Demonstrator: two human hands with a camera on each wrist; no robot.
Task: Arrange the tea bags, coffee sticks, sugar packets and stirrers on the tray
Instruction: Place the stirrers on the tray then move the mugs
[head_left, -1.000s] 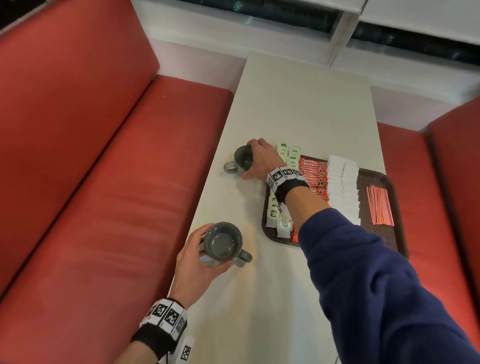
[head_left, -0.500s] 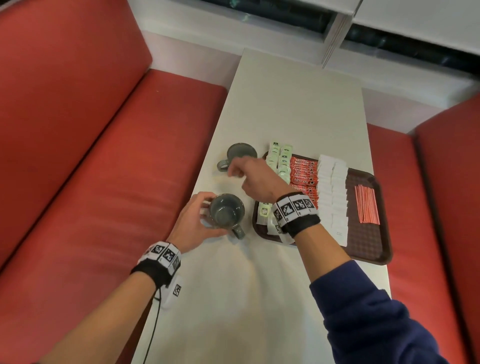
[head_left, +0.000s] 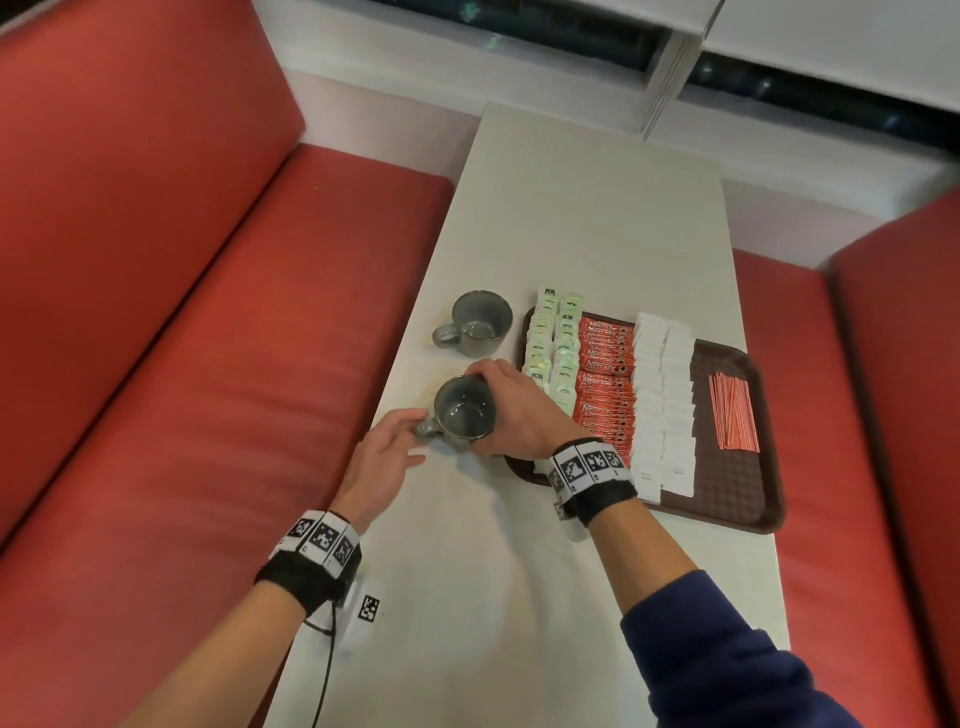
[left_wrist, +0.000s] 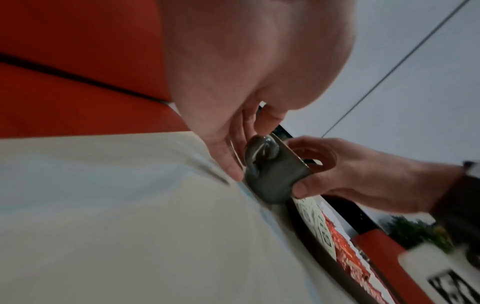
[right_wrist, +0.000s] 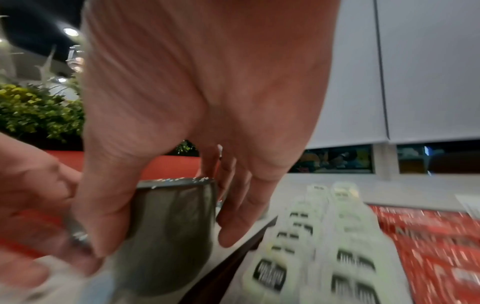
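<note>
Right hand (head_left: 519, 410) gripped the near grey mug (head_left: 464, 413) beside the tray's (head_left: 748, 499) left edge; left hand (head_left: 384, 462), fingers loosely extended, touched its handle.

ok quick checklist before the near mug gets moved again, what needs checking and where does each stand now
1. Right hand grips the near mug round its body: ok.
2. Left hand on the handle: fingers touch it, but whether they hold it, cannot tell.
3. Near mug upright and looks empty: ok.
4. Far mug stands apart from the near one: ok.
5. Tea bags, coffee sticks, sugar packets and stirrers lie in rows on the tray: ok.
6. Gap between near mug and tray edge: hidden by the right hand, cannot tell.
</note>
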